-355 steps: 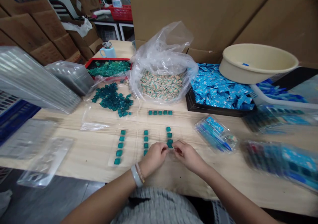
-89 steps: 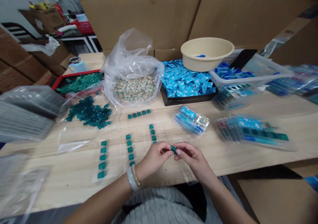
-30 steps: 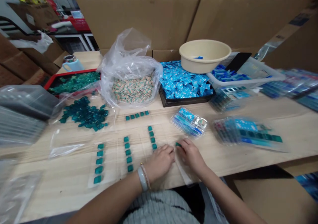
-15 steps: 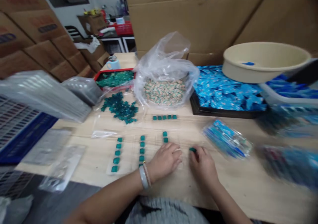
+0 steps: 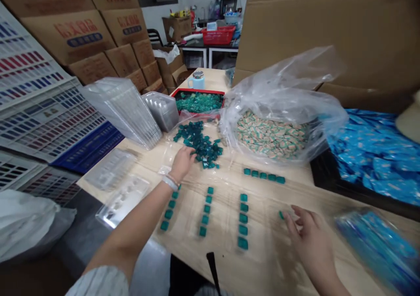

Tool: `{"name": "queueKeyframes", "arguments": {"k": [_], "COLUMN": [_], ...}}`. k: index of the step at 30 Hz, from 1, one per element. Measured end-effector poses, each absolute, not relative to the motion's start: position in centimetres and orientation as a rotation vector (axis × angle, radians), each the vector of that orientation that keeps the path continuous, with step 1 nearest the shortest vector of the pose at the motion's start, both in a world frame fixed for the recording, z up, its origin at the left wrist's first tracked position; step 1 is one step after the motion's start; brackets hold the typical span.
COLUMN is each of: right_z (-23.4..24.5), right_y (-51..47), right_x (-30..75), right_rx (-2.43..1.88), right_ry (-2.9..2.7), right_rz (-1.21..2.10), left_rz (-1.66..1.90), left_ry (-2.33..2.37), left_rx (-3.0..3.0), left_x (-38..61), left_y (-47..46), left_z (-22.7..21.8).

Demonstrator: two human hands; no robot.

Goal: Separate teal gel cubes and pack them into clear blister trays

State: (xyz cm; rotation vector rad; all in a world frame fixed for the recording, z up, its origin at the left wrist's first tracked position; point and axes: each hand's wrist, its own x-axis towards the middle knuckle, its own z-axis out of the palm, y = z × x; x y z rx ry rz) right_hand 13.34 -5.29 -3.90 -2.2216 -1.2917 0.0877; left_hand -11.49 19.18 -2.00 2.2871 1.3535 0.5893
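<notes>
Left hand (image 5: 181, 163) has now moved up to the teal pod pile (image 5: 200, 145), fingers curled at its edge, grip unclear.
Right hand (image 5: 308, 239) stays low over the counter (image 5: 272, 269), fingers (image 5: 297, 213) spread open just beside one loose teal pod (image 5: 281, 215).

Head-worn view, angled forward-down
</notes>
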Motion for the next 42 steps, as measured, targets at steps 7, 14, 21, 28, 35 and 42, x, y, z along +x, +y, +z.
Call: {"name": "queueKeyframes", "arguments": {"k": [7, 14, 21, 28, 35, 42], "right_z": [-1.3, -0.7, -1.7, -1.4, -0.2, 0.4], "right_y": [2.0, 8.6, 7.9, 6.1, 4.8, 4.0], "right_x": [8.1, 2.5, 2.0, 3.5, 4.6, 5.2], "right_rx": [-1.803, -1.468, -1.421, -1.280, -1.252, -1.251], "right_ry": [-1.610, -1.674, -1.223, -0.831, -0.898, -0.949], "right_rz": [0.364, 0.618, 0.829, 1.032, 1.112, 1.143], "left_rz": [0.523, 0.611, 0.756, 0.866, 0.770, 0.771], "left_ry": [1.257, 1.200, 0.847, 1.019, 0.932, 0.958], "left_rx": [2.100, 1.727, 1.053, 1.479, 1.357, 1.359], "left_x": [-12.4, -12.9, -10.4, -8.1, -8.0, -7.6], "left_y": [22.2, 18.5, 12.0, 9.2, 8.7, 7.8], "left_z": [-4.2, -2.5, -0.5, 0.1, 1.4, 1.5]}}
